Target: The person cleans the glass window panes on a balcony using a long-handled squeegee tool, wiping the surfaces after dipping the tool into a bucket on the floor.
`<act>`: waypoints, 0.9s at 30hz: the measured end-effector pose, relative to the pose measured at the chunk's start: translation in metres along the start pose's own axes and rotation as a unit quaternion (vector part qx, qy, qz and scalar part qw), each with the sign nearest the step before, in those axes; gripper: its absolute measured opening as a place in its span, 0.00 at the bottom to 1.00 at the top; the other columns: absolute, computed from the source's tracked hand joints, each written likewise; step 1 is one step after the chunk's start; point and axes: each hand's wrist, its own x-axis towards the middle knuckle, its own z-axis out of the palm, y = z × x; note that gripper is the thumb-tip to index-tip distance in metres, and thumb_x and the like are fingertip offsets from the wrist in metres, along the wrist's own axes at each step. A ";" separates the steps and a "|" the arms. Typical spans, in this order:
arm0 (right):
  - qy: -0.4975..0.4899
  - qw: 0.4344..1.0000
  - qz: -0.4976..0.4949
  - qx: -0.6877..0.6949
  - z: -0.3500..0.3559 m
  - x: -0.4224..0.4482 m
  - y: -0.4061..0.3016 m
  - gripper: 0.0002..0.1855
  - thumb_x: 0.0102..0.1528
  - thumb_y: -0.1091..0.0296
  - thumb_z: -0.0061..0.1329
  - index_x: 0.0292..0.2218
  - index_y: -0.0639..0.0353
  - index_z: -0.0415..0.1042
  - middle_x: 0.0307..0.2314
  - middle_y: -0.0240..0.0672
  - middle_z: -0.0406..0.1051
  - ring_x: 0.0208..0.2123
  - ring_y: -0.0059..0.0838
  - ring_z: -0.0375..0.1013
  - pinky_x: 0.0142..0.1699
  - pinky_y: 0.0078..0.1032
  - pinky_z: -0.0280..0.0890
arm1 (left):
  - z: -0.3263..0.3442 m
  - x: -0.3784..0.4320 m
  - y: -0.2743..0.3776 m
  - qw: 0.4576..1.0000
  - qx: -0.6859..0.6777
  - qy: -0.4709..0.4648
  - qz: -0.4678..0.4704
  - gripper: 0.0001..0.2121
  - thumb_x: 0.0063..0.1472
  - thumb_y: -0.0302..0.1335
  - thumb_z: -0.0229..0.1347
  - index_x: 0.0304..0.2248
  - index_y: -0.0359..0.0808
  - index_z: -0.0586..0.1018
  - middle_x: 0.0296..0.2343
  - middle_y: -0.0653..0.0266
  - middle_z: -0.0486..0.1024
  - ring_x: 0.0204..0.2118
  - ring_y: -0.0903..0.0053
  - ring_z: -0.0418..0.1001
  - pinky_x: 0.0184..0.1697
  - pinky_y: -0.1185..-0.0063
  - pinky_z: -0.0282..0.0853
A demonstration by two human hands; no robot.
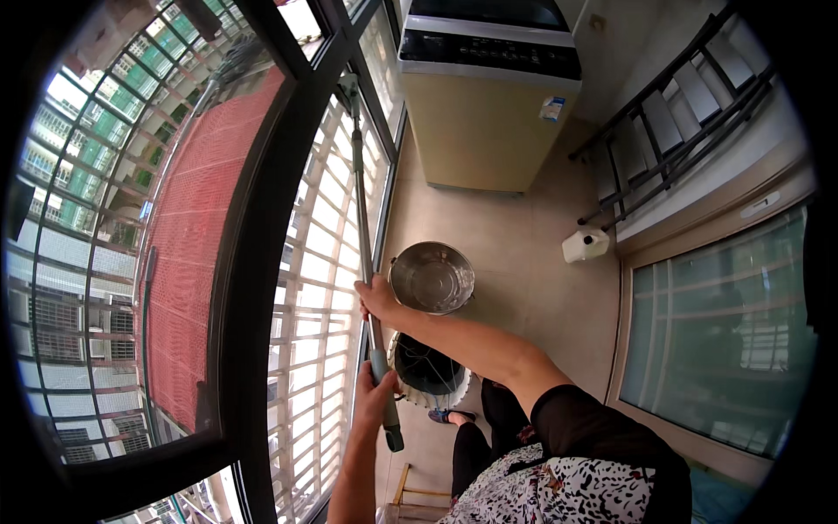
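Observation:
A long metal pole with a grey-green grip (361, 196) runs up along the window. My right hand (380, 300) is closed around its metal shaft, above my left hand (378, 393), which holds the grip near the lower end. At the far end a window-cleaning head (349, 92) is at the glass by the dark window frame (245, 229); whether it touches the pane I cannot tell. Just right of my right hand a metal bucket (432, 308) stands on the tiled floor. Below it is a pale-rimmed round container (461, 388) with a dark inside, partly hidden by my right arm.
A top-loading washing machine (484, 131) stands at the far wall. A folding stepladder (655, 131) leans at the right, with a white plastic jug (584, 246) near its feet. A framed glass door (713, 334) lies right. Outside the window are a metal grille and red netting (190, 262).

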 end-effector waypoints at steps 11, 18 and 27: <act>0.017 0.994 -0.027 -0.108 -0.051 -0.014 0.023 0.08 0.49 0.70 0.41 0.26 0.62 0.55 0.07 0.33 0.57 0.04 0.25 0.58 0.06 0.24 0.52 | 0.051 -0.002 -0.074 0.999 0.021 0.043 -0.002 0.12 0.52 0.25 0.50 0.33 0.34 0.59 0.16 0.69 0.62 0.13 0.85 0.61 0.14 0.85 0.60; 0.006 0.981 -0.027 -0.191 -0.169 0.024 0.017 0.08 0.46 0.70 0.40 0.28 0.60 0.56 0.08 0.30 0.56 0.04 0.20 0.57 0.07 0.21 0.54 | 0.169 0.061 -0.136 0.991 0.045 0.101 0.078 0.10 0.54 0.26 0.49 0.29 0.35 0.59 0.13 0.67 0.64 0.12 0.83 0.63 0.12 0.83 0.60; 0.052 0.962 -0.055 -0.261 -0.223 0.028 0.010 0.12 0.42 0.73 0.39 0.32 0.64 0.59 0.08 0.32 0.57 0.04 0.22 0.58 0.06 0.22 0.52 | 0.228 0.087 -0.165 0.992 0.053 0.048 0.100 0.09 0.57 0.27 0.43 0.32 0.32 0.58 0.14 0.63 0.65 0.15 0.76 0.67 0.18 0.80 0.62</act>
